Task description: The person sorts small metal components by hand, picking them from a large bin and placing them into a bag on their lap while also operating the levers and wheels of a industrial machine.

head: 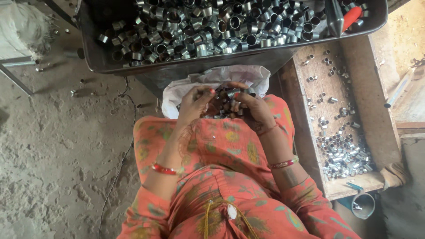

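Dusty concrete floor (53,146) surrounds a seated person in an orange floral garment (221,177), viewed from above. Both hands meet over the lap, cupped together around a handful of short metal rings (226,106). The left hand (195,102) curls its fingers in against the pile, and the right hand (253,108) closes over it from the other side; neither is flat or spread. Just beyond the hands lies a white plastic sack (230,77), its mouth open toward them.

Judging by the quantities, the sorting looks far from over: a large dark metal tray (95,57) ahead is still heaped with similar rings (212,26), while a wooden box (305,146) to the right holds a much smaller scatter of small silvery sleeves (347,152), thickest at its near end.

The rings in hand are thin-walled, open-ended cylinders, grey and shiny, jumbled at every angle. A red-handled tool (349,17) rests in the tray's far right corner, and red bangles (164,169) circle the left wrist.
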